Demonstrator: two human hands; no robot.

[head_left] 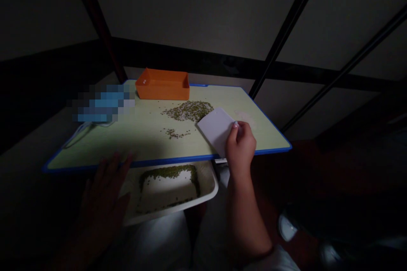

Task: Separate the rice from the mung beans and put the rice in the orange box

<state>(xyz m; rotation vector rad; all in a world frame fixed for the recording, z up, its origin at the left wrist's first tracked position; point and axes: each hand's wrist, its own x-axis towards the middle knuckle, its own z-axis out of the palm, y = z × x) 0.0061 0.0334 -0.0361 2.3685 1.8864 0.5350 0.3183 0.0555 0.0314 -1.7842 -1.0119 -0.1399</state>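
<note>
Your right hand [241,146] grips flat white plastic scraper card [217,129] beside pile of small green beans [190,111] on pale blue-edged table [133,144]. Left hand [103,203], fingers spread, steadies white rectangular tray [208,178] below edge. Keep card low, sweep beans trayward.

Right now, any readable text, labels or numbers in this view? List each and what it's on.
None readable.
Orange box: no print visible.
White card in the right hand: blank on the side shown.
White tray by the left hand: no markings visible.
Blue item at the table left end: blurred out, cannot read.
</note>
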